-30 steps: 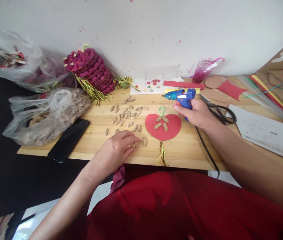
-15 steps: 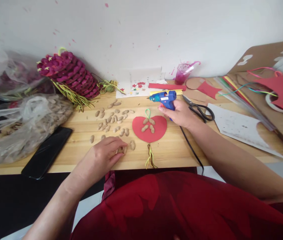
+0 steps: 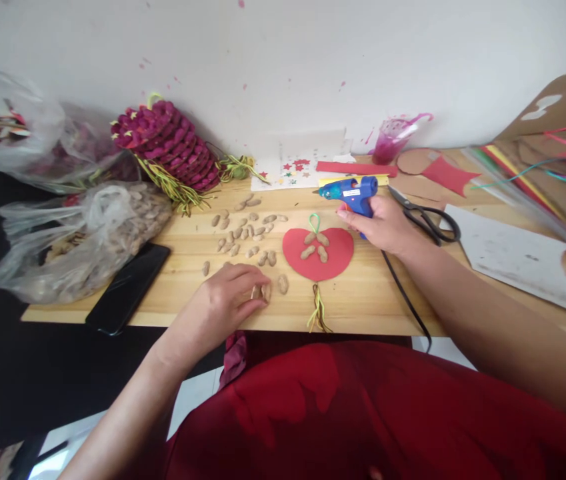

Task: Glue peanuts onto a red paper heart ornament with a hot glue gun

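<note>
My right hand point(image 3: 387, 223) is wrapped round the handle of a blue hot glue gun point(image 3: 355, 192), its nozzle pointing left above the table. In front of it lies a red paper heart point(image 3: 335, 260) with several peanuts in a cross shape, a green loop on top and a yellow and brown tassel below. Left of the heart, my left hand point(image 3: 227, 293) is low over the table, fingers curled round a peanut point(image 3: 265, 291) at the fingertips. One loose peanut point(image 3: 283, 284) lies between that hand and the heart, and several more peanuts point(image 3: 244, 233) are scattered behind.
At left are a plastic bag of peanuts point(image 3: 137, 217), a black phone point(image 3: 127, 288) and a purple peanut-covered craft point(image 3: 170, 143). Black scissors point(image 3: 427, 223), a cup of pink liquid point(image 3: 387, 143) and white card point(image 3: 517, 257) stand or lie to the right. The gun's black cord point(image 3: 403, 293) hangs over the front edge.
The camera has turned a little to the left, so everything sits further right in view. Both hands keep nearly the same places and grips.
</note>
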A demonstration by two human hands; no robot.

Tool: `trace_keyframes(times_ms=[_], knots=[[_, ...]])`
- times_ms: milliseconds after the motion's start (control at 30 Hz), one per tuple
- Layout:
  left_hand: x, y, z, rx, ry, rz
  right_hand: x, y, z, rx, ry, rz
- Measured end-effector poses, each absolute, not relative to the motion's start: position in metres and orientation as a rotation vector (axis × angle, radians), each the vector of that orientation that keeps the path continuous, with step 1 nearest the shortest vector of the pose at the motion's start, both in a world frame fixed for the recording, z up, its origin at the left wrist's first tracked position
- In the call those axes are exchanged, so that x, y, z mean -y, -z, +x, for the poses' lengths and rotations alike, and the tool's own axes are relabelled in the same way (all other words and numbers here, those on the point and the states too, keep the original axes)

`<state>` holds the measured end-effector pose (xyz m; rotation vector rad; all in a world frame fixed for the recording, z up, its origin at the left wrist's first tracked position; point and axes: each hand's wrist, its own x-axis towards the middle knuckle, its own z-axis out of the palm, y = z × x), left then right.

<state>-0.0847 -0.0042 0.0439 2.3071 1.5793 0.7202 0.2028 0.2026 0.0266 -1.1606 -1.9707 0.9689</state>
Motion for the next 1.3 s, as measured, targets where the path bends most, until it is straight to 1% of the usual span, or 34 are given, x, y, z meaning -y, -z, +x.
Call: trace_keyframes(times_ms=[400, 600, 733, 967, 1300], knots=[[0.001, -0.04, -0.079, -1.55, -0.718, 2.381, -0.202, -0.026, 0.202, 1.944, -0.972, -1.167], [-0.001, -0.051, -0.073, -1.592, -0.763, 2.368, -0.203, -0.027, 0.202, 1.964, -0.964, -1.184], [-0.017, -0.058, -0.047, -1.582, -0.772, 2.445, -0.203, -0.025, 0.202, 1.963, -0.97, -1.186], [-0.05, -0.052, 0.003, -1.69, -0.543, 2.507, -0.202, -0.027, 0.202, 1.935, -1.034, -1.163], [-0.056, -0.049, 0.006, -1.657, -0.521, 2.541, -0.205, -0.023, 0.203, 1.936, -1.034, -1.123]])
